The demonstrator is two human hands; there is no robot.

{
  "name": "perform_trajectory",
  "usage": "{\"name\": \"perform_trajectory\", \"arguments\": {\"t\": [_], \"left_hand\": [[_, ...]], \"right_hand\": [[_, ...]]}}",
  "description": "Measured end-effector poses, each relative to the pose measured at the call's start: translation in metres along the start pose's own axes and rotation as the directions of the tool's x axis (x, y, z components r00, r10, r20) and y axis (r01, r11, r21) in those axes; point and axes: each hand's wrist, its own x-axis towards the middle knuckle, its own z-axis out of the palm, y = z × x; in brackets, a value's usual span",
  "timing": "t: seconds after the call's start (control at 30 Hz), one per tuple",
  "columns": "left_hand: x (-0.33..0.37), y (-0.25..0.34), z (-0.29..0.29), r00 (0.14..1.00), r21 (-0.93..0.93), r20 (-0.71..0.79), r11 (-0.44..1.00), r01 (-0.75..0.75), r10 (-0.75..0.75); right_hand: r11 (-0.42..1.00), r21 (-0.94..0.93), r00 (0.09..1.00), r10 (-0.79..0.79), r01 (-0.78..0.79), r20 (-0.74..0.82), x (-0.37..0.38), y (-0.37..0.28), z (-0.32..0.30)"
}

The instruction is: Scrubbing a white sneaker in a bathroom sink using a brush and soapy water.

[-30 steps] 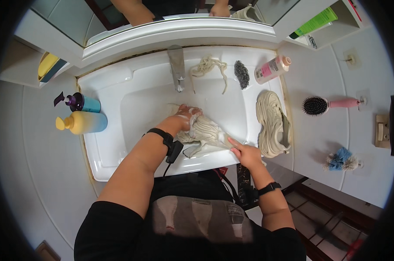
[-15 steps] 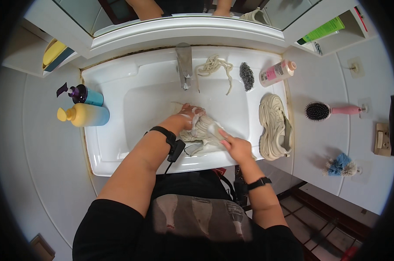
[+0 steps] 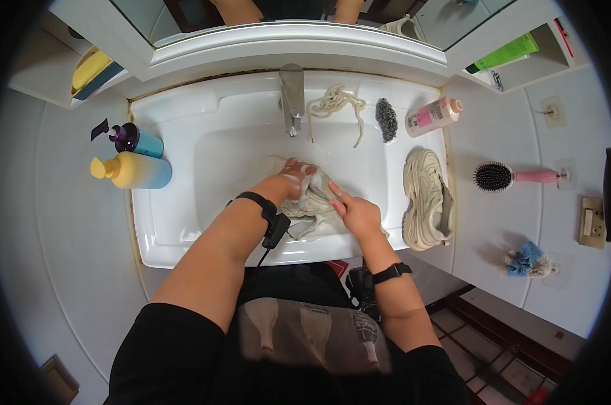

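Note:
A cream sneaker [image 3: 312,219], wet and soapy, lies in the white sink [image 3: 217,145] toward its front edge. My left hand [image 3: 296,177], with suds on it, grips the sneaker's far end; the fingertips are partly hidden. My right hand [image 3: 358,212] is closed around a pale scrubbing brush [image 3: 327,183], whose head rests against the sneaker's upper. The bristles cannot be made out. A matching cream sneaker [image 3: 428,199] sits on the sink's right rim.
Cream shoelaces [image 3: 336,101], a steel wool pad [image 3: 386,120] and a pink-labelled bottle [image 3: 433,117] lie along the back right rim. The faucet [image 3: 292,101] reaches over the basin. Two pump bottles, one yellow-blue [image 3: 133,170] and one teal [image 3: 140,140], stand at the left.
My right hand and the brush have moved a little away from me and to the left across the sneaker. My left hand keeps its hold. The view has shifted slightly.

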Motion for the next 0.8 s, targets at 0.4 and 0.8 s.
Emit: {"name": "perform_trajectory", "arguments": {"t": [0.4, 0.8], "left_hand": [[-0.005, 0.008, -0.014, 0.994, -0.002, 0.072, 0.996, -0.084, 0.084], [-0.046, -0.047, -0.02, 0.987, -0.017, 0.068, 0.989, 0.15, -0.148]], "right_hand": [[0.998, -0.06, 0.999, 0.037, -0.035, 0.033, -0.037, 0.032, 0.009], [0.997, -0.079, 0.996, 0.012, -0.006, 0.083, -0.041, 0.036, -0.01]]}}
